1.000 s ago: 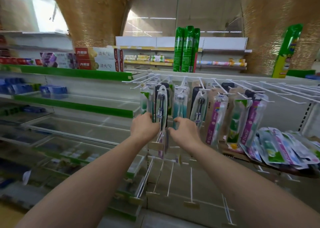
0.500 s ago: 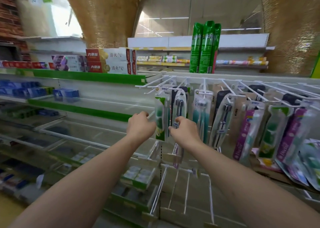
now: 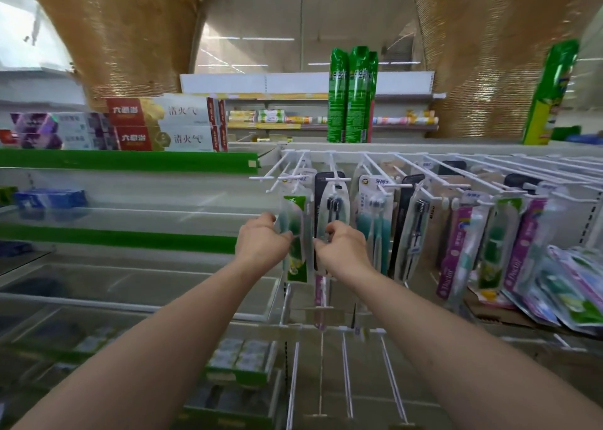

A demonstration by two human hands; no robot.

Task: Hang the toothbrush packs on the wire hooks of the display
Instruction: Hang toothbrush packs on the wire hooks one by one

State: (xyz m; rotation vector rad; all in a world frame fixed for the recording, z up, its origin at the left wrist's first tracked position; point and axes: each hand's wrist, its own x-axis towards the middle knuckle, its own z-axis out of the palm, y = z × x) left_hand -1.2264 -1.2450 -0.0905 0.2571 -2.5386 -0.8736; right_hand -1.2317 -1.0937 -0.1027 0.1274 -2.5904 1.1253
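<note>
A green and clear toothbrush pack (image 3: 296, 221) hangs from a white wire hook (image 3: 295, 172) at the left end of the display. My left hand (image 3: 261, 243) grips its left edge with curled fingers. My right hand (image 3: 342, 250) pinches the lower part of the neighbouring black-backed toothbrush pack (image 3: 331, 201), which hangs on the hook beside it. Several more packs (image 3: 375, 217) hang in a row to the right.
A loose pile of toothbrush packs (image 3: 574, 292) lies on a cardboard box at the right. Bare wire hooks (image 3: 346, 374) stick out below my hands. Toothpaste boxes (image 3: 163, 123) sit on the green-edged shelf at the left; tall green cans (image 3: 352, 93) stand behind the display.
The view swung back to the right and slightly up. Both hands stay on the two leftmost hanging packs; the left hand has closed in on the green pack's edge.
</note>
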